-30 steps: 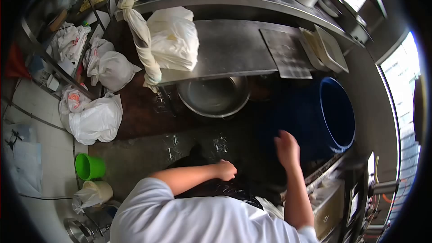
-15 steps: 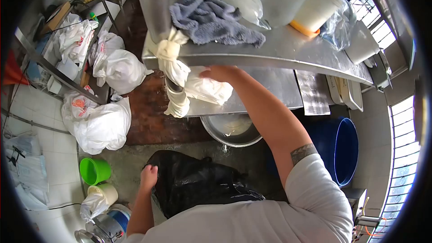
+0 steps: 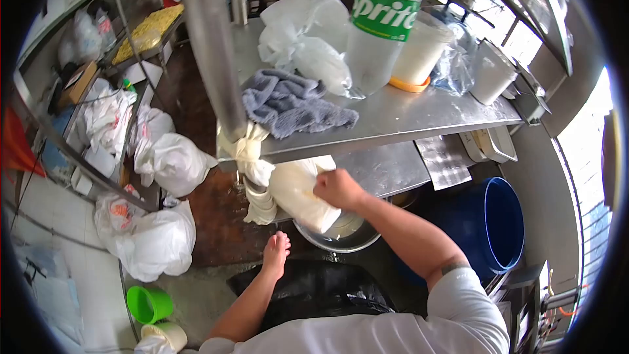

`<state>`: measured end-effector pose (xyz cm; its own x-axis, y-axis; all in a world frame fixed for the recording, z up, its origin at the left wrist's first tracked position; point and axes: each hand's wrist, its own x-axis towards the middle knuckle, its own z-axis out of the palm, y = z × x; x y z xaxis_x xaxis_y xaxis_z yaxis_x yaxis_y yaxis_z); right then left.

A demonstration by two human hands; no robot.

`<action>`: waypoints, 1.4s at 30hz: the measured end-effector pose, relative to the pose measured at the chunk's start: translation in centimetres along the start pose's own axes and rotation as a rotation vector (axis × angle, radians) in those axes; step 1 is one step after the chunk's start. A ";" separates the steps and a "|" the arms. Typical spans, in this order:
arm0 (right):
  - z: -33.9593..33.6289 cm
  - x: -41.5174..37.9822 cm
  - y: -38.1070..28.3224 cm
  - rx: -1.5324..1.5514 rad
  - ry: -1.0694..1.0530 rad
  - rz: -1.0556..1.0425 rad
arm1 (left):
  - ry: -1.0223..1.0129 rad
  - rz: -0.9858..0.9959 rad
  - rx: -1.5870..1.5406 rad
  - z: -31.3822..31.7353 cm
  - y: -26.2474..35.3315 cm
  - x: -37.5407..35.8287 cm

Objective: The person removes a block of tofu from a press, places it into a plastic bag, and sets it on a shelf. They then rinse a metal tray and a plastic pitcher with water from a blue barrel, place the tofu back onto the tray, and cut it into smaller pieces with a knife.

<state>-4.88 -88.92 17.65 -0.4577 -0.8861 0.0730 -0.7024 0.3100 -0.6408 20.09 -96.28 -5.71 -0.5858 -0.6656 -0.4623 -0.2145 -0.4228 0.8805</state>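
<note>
My right hand [image 3: 339,189] is closed on a cream-white plastic bag with soft contents [image 3: 298,190]. The bag hangs tilted at the front edge of the lower steel shelf [image 3: 386,169], partly over a metal basin [image 3: 347,233]. Below and to the left, my left hand [image 3: 277,254] is raised with loosely bent fingers and holds nothing that I can see. Beneath it, a black plastic-like sheet or apron [image 3: 321,288] spreads in front of my body. Next to the bag, pale cloth [image 3: 252,157] is knotted around the steel table post.
On the upper steel shelf [image 3: 393,124] lie a grey towel [image 3: 295,101], a cut Sprite bottle [image 3: 377,39] and a white tub [image 3: 422,49]. A blue barrel [image 3: 501,223] stands right. White bags [image 3: 157,239] and a green bucket [image 3: 149,305] are on the left.
My right hand has drawn the cream-white bag out from under the upper shelf, toward me. My left hand has let go of the black sheet and moved up and right. The view has tilted upward.
</note>
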 end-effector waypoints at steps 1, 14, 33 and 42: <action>-0.5 -2.2 -0.9 0.028 -0.022 0.072 | -0.060 -0.262 -0.320 1.5 -0.2 1.7; 3.2 -40.5 -5.9 0.500 0.384 0.767 | -1.078 -0.676 -0.435 16.2 -7.6 -12.8; 21.5 -95.3 -39.1 0.467 1.893 0.979 | -2.062 -1.193 0.800 19.3 -34.1 -77.0; 28.1 -119.8 -45.3 0.336 2.136 1.286 | -2.094 -1.376 0.890 15.4 -50.2 -103.9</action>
<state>97.08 -6.52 16.43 -0.2019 0.9748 -0.0946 0.1664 -0.0610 -0.9842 79.72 3.59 -0.27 0.5228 0.7847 -0.3330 -0.6322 0.6190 0.4660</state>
